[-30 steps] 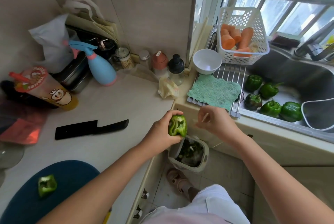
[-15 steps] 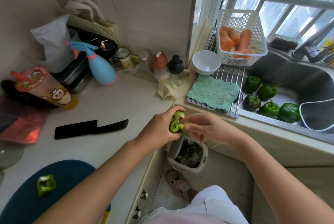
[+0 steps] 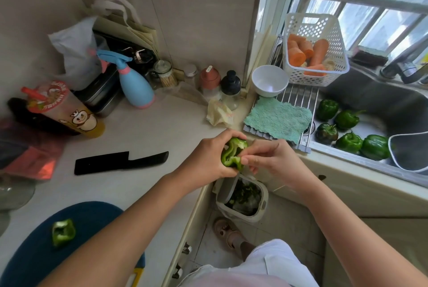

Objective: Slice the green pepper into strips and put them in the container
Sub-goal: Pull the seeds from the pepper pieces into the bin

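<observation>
Both hands (image 3: 208,159) gripping pepper half (image 3: 232,154), cup (image 3: 62,110) lettering unreadable

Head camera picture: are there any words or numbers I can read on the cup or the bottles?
Drink cup: red print rings the lid above a cartoon animal, too blurred to read.
Blue spray bottle: no words show.
Brown-capped bottle: a small white mark, unreadable.
Nothing else carries readable text.

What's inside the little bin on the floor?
The bin shows dark green scraps on a pale liner. Anything deeper is covered, and the hands hide its far edge.
</observation>
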### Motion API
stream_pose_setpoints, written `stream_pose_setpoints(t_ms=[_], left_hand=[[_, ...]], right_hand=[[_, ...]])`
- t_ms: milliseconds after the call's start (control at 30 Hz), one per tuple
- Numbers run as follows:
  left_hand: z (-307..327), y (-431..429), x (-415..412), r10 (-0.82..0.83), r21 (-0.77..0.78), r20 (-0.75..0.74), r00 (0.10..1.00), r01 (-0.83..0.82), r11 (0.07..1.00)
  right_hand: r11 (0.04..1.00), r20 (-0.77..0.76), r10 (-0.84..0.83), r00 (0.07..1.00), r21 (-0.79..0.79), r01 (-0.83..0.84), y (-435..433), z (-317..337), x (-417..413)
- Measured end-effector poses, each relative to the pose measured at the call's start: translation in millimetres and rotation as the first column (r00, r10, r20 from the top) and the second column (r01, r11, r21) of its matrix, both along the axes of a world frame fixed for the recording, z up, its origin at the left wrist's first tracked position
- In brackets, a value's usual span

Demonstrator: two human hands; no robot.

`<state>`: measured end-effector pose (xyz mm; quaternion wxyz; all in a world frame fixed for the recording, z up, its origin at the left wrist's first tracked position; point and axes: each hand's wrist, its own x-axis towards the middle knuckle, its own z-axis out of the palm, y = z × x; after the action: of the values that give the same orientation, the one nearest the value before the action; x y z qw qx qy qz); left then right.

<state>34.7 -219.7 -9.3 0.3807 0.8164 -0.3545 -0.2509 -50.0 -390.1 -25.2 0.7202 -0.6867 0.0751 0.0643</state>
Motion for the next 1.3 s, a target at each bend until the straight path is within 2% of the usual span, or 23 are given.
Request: stream_pose_setpoints(t_ms=[167, 300, 333, 367, 433, 533, 667, 800, 900, 1000, 1067, 1133, 1233, 1300], left_hand=[[2.4, 2.0, -1.0, 0.018, -0.009, 0.004, 1.000, -0.018, 1.000], [4.8, 1.8, 2.3, 0.152, -0.082, -0.006, 0.988, -0.152, 0.985], [5.9, 1.4, 4.8, 0.185, -0.097, 0.005, 0.983, -0.183, 0.978], [6.9, 1.4, 6.6, 0.202, -0.104, 0.016, 0.979, -0.199, 0.974], [8.1, 2.0, 7.6, 0.193, -0.101, 0.041, 0.980, -0.189, 0.977], [6.6, 3.6, 4.2, 0.134, -0.080, 0.097, 0.986, -0.127, 0.989], [0.9, 5.1, 0.8, 0.064, -0.116, 0.174, 0.983, -0.044, 0.992], [-4.1, 7.0, 0.1, 0.049, -0.123, 0.164, 0.985, -0.028, 0.992], [-5.9, 8.3, -0.5, 0.071, -0.111, 0.039, 0.997, -0.066, 0.992], [-11.0, 9.1, -0.5, 0.113, -0.088, -0.182, 0.977, -0.131, 0.987], [-13.9, 10.5, -0.5, 0.119, -0.079, -0.330, 0.936, -0.153, 0.985], [-15.8, 12.8, -0.6, 0.105, -0.064, -0.418, 0.902, -0.144, 0.987], [-17.9, 15.9, -0.4, 0.072, -0.053, -0.494, 0.866, -0.113, 0.992], [-17.3, 17.6, -0.4, 0.054, -0.043, -0.535, 0.843, -0.091, 0.995]], right_hand=[[1.000, 0.004, 0.008, 1.000, -0.007, -0.008, 2.8, 1.0, 1.3], [0.985, -0.021, 0.039, 0.999, 0.171, -0.035, 0.9, -1.7, -2.6], [0.985, -0.058, 0.050, 0.997, 0.165, -0.040, 0.7, -5.3, -4.6], [0.994, -0.104, 0.039, 0.994, 0.104, -0.028, 0.7, -10.4, -6.2], [0.989, -0.167, -0.061, 0.984, -0.144, 0.037, 0.0, -23.2, -8.3], [0.864, -0.073, -0.181, 0.981, -0.488, 0.123, -3.6, -35.1, -8.6], [0.776, 0.056, -0.150, 0.987, -0.612, 0.152, -6.0, -39.1, -6.9], [0.707, 0.104, -0.142, 0.984, -0.686, 0.174, -7.1, -41.0, -2.1], [0.655, 0.107, -0.201, 0.974, -0.725, 0.214, -9.8, -38.3, -0.3], [0.601, 0.091, -0.210, 0.973, -0.773, 0.202, -12.1, -33.9, 2.1], [0.603, 0.084, -0.209, 0.974, -0.774, 0.195, -13.1, -30.7, 3.9], [0.624, 0.081, -0.201, 0.976, -0.757, 0.192, -13.6, -28.0, 4.9], [0.638, 0.132, -0.127, 0.983, -0.748, 0.183, -12.8, -21.3, 4.3], [0.638, 0.218, -0.002, 0.976, -0.751, 0.169, -11.5, -11.4, 4.5]])
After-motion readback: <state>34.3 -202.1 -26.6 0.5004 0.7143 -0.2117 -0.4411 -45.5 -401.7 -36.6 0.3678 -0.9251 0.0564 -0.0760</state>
